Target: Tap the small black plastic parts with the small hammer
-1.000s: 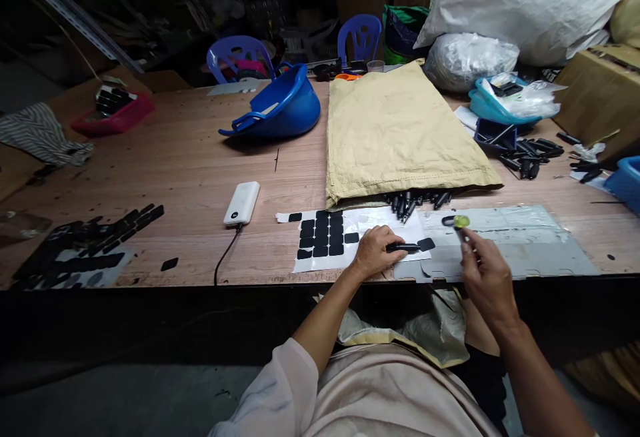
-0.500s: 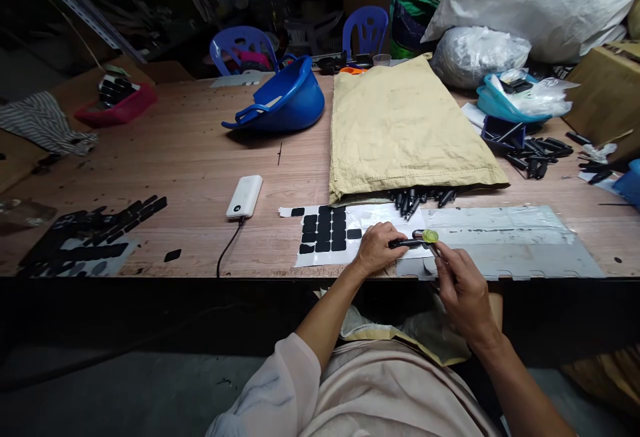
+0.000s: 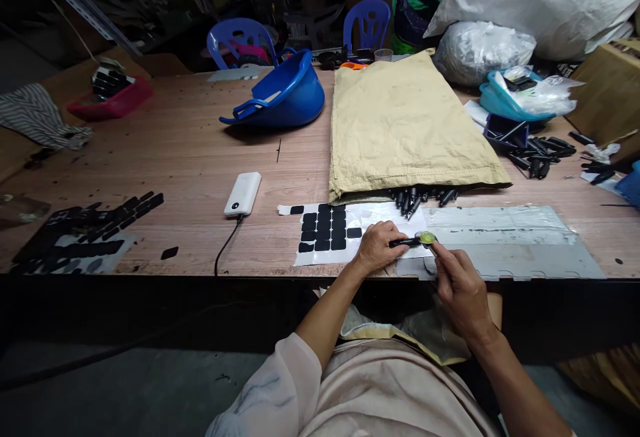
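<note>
My left hand (image 3: 379, 245) rests on the white sheet, its fingers closed on a slim black pen-like piece (image 3: 404, 242) that points right. My right hand (image 3: 463, 287) is closed in a pinch around a small tool with a round, shiny yellow-green end (image 3: 427, 238). That end meets the tip of the black piece; the rest of the tool is mostly hidden by the fingers. Rows of black rounded stickers (image 3: 323, 227) lie on the white sheet (image 3: 320, 258) left of my left hand. Under my right hand is a grey plate (image 3: 520, 254) at the table's front edge.
A tan sack (image 3: 415, 124) lies beyond my hands, with black pen-like pieces (image 3: 411, 200) poking out beneath it. A white power bank (image 3: 243, 194) with a cable, a blue basin (image 3: 295, 94), a turquoise basket (image 3: 515, 107) and more black strips (image 3: 85, 234) stand around.
The yellow-green end has shifted slightly left and down against the tip of the black piece. Both hands stay nearly in place; the camera view has shifted a little.
</note>
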Tool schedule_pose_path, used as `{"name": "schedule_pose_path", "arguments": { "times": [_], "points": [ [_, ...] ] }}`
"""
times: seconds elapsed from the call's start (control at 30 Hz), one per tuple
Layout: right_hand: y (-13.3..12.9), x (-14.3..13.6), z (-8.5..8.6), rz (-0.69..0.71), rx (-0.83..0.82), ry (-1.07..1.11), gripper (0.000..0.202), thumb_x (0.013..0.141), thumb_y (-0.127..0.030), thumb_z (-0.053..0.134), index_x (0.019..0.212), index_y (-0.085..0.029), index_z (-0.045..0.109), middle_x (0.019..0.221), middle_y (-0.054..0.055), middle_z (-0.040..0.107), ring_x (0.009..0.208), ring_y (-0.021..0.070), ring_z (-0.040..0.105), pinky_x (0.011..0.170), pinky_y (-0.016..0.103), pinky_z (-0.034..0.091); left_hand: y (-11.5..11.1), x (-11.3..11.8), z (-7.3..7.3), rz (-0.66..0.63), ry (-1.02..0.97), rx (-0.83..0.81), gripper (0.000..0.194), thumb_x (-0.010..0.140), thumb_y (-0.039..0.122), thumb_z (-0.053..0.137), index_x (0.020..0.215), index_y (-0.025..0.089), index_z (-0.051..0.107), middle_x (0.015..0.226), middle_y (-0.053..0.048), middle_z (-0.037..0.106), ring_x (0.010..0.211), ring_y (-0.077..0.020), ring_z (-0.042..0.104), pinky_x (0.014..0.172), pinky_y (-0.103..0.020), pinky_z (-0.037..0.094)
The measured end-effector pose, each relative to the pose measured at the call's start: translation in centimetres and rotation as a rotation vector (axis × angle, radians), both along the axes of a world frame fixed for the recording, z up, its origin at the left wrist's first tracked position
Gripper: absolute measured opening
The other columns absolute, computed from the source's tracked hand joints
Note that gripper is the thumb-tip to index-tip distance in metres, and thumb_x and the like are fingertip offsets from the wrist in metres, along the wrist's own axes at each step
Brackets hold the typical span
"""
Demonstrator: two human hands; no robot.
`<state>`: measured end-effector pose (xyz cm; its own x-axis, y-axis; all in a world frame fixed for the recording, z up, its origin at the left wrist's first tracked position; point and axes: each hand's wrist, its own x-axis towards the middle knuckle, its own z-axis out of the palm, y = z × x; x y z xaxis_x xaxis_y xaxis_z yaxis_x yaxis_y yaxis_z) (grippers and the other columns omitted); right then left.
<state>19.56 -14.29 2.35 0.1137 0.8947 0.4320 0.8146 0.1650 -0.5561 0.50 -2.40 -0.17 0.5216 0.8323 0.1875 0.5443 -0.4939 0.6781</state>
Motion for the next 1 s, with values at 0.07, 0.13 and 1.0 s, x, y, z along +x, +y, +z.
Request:
{"name": "schedule_pose_path", "arguments": {
  "times": [0.07,0.13,1.0],
  "points": [
    [0.0,0.1,0.2,0.009,-0.023,0.006,0.039,0.107,-0.029,0.048,0.138,-0.028,0.071,0.099,0.006,0.073,0.088,0.0179,0.071,0.080,0.029,0.056,0.0,0.0,0.0,0.001,0.004,-0.001,0.018,0.087,0.026,0.083,0.104,0.025,0.086,0.093,-0.004,0.072,0.092,-0.0215,0.066,0.089,-0.036,0.051],
    [0.2,0.7,0.6,-0.011,-0.004,0.014,0.039,0.106,-0.030,0.049,0.138,-0.028,0.071,0.100,0.006,0.073,0.090,0.0184,0.070,0.083,0.030,0.056,0.0,0.0,0.0,0.002,0.006,-0.003,0.017,0.087,0.026,0.082,0.104,0.025,0.086,0.094,-0.004,0.072,0.092,-0.0217,0.066,0.089,-0.036,0.051],
    [6.5,11.1,-1.3,-0.572,-0.149,-0.417,0.038,0.100,-0.027,0.052,0.128,-0.021,0.077,0.102,0.012,0.064,0.085,0.0208,0.042,0.073,0.035,0.024,-6.5,-0.1,0.8,-0.224,-0.022,0.181,0.017,0.084,0.031,0.083,0.100,0.024,0.081,0.129,-0.010,0.070,0.119,-0.0292,0.062,0.105,-0.046,0.048]
  ]
}}
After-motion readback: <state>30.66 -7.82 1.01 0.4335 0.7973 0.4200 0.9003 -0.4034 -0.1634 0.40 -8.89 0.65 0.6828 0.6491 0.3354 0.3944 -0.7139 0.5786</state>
